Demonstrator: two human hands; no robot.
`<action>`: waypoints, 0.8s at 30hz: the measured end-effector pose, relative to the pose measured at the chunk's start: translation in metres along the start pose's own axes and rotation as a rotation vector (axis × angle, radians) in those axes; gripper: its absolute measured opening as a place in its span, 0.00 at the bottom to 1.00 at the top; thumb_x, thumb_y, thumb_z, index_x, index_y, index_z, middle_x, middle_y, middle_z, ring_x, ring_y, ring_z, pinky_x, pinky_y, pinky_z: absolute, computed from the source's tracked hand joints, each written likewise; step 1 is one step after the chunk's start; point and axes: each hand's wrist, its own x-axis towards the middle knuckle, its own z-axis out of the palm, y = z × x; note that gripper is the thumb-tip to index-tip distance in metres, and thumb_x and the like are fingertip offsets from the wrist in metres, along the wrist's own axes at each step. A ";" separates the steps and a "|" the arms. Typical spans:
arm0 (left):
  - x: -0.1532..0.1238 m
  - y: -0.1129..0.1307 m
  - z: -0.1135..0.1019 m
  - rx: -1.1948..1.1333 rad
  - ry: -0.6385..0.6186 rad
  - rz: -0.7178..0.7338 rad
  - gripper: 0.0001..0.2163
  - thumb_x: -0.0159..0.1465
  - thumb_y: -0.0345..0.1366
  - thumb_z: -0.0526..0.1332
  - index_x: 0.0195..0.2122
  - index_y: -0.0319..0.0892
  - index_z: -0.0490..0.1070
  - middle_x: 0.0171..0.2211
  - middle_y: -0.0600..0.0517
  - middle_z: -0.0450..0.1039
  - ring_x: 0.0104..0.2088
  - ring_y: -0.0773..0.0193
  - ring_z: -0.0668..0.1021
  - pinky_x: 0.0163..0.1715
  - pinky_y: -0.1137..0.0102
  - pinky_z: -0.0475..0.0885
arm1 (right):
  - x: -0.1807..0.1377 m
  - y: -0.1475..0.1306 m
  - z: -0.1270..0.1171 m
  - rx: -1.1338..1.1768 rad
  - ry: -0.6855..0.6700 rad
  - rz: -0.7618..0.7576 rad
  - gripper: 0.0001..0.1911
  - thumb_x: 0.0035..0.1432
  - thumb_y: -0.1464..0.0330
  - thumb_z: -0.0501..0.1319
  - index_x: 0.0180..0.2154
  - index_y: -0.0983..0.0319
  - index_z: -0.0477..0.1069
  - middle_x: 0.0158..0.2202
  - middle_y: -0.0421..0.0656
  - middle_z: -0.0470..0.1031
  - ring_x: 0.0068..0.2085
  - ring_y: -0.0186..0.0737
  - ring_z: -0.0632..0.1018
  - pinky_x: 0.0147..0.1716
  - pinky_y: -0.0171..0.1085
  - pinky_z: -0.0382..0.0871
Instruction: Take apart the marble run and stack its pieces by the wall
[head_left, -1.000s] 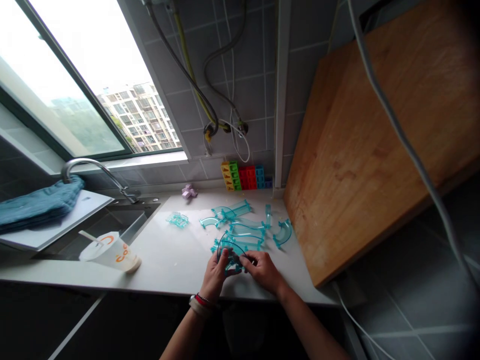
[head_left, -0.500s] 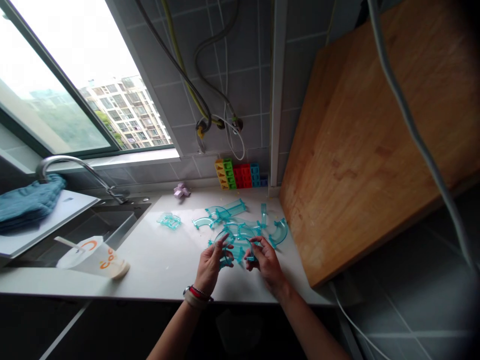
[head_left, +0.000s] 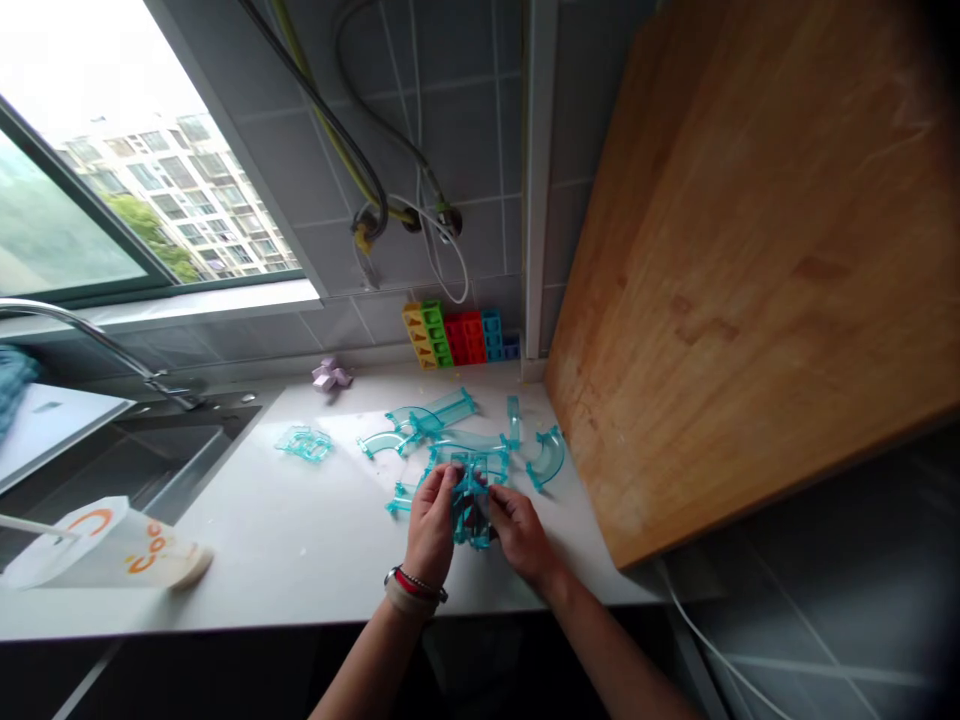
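My left hand [head_left: 431, 528] grips translucent teal track pieces [head_left: 471, 488] from the left, thumb on top. On their other side my right hand [head_left: 523, 535] pinches them between thumb and fingers. The held pieces stand side by side just over the counter; where they meet is partly hidden by my fingers. Behind them lie several loose teal pieces, among them a straight track piece [head_left: 454, 407], a curved track piece [head_left: 550, 459] at the right and a short narrow piece [head_left: 513, 421]. Another teal piece [head_left: 403, 498] lies left of my hands.
Small clear teal parts [head_left: 304, 443] and a pale purple block cluster [head_left: 331, 375] lie to the left. Colored blocks [head_left: 465, 338] line the wall. A drink cup [head_left: 112, 545] stands near the sink [head_left: 169, 470]. A wooden board [head_left: 720, 300] leans at the right.
My hands have come together, bringing the teal pieces side by side, where before they were apart. The view has shifted, so the counter things appear further left.
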 end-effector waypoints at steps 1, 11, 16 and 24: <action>-0.001 0.001 0.001 -0.050 -0.022 -0.025 0.15 0.62 0.48 0.69 0.41 0.41 0.73 0.38 0.49 0.81 0.38 0.59 0.84 0.39 0.68 0.78 | -0.001 -0.001 0.000 -0.022 -0.017 -0.004 0.22 0.65 0.50 0.61 0.31 0.62 0.71 0.26 0.38 0.69 0.26 0.33 0.71 0.24 0.31 0.68; 0.004 0.002 -0.012 0.172 -0.081 0.032 0.15 0.66 0.49 0.66 0.39 0.40 0.77 0.37 0.49 0.81 0.40 0.60 0.82 0.43 0.69 0.75 | -0.006 -0.014 0.003 -0.160 -0.008 -0.066 0.18 0.67 0.54 0.60 0.34 0.62 0.74 0.28 0.39 0.69 0.29 0.35 0.69 0.29 0.34 0.65; 0.008 0.001 -0.022 0.388 -0.096 0.095 0.15 0.66 0.48 0.65 0.38 0.40 0.78 0.36 0.49 0.79 0.37 0.62 0.79 0.41 0.70 0.74 | -0.007 -0.013 0.003 -0.155 -0.036 -0.056 0.18 0.67 0.55 0.60 0.29 0.60 0.68 0.28 0.38 0.66 0.30 0.35 0.67 0.31 0.35 0.64; -0.010 0.010 -0.017 0.193 -0.173 0.086 0.22 0.71 0.52 0.56 0.61 0.48 0.69 0.56 0.43 0.74 0.54 0.53 0.78 0.53 0.61 0.74 | -0.004 -0.013 0.001 -0.118 -0.022 -0.020 0.20 0.68 0.52 0.58 0.32 0.61 0.70 0.26 0.38 0.67 0.27 0.34 0.68 0.26 0.33 0.64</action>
